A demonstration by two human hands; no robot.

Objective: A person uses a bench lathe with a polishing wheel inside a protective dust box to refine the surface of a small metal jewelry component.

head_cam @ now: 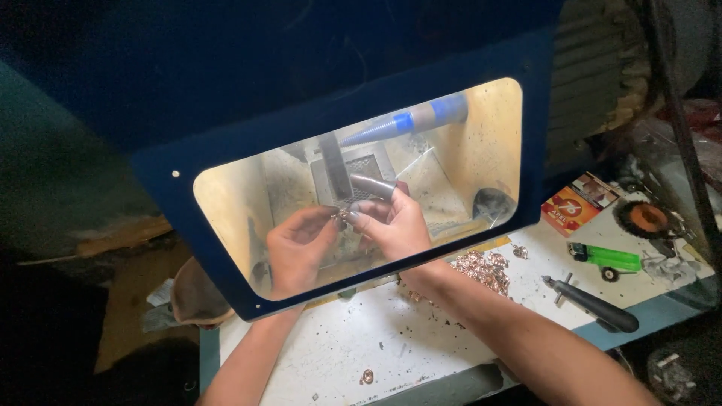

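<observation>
A dark blue shield [451, 90] with a clear window fills the middle of the frame, and behind it a tapered spindle with a blue band [406, 124] points left. On the speckled white bench [376, 338] at lower centre lies a heap of small copper-coloured pieces [485, 269]. Toward the right edge sit a red and white carton [579, 203], a green lighter [605, 258], a black-handled tool [594, 304] and an orange wheel [645, 218].
</observation>
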